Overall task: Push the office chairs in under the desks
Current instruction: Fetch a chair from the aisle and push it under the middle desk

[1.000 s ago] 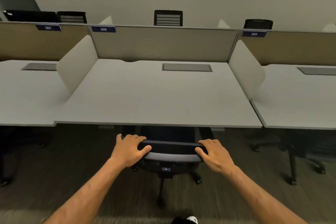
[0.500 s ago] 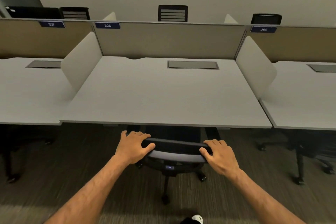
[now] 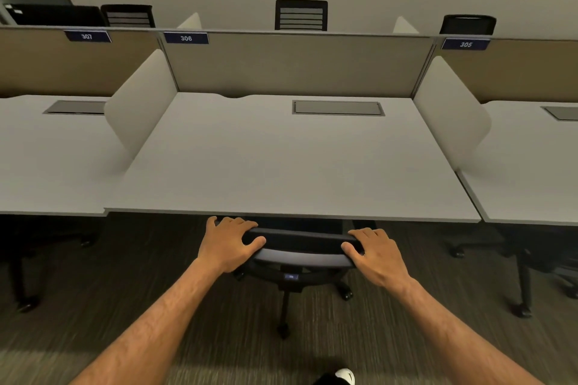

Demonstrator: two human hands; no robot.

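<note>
A black office chair (image 3: 301, 242) stands in front of me with its seat tucked under the grey desk (image 3: 291, 162) marked 306. Only the top bar of its backrest, part of its base and a few castors show below the desk's front edge. My left hand (image 3: 230, 242) grips the left end of the backrest top. At the right end, my right hand (image 3: 375, 255) holds it the same way. The backrest sits just short of the desk edge.
Two more dark chairs sit under the neighbouring desks, one at the left (image 3: 28, 259) and one at the right (image 3: 528, 266). White dividers (image 3: 140, 103) separate the desks. Beyond the back partition (image 3: 294, 66) several chair backs stand. My shoe (image 3: 342, 377) is on the carpet.
The chair has rolled forward under the desk with both hands on its backrest, and I have stepped closer, so the desk edge is now right above my fingers.
</note>
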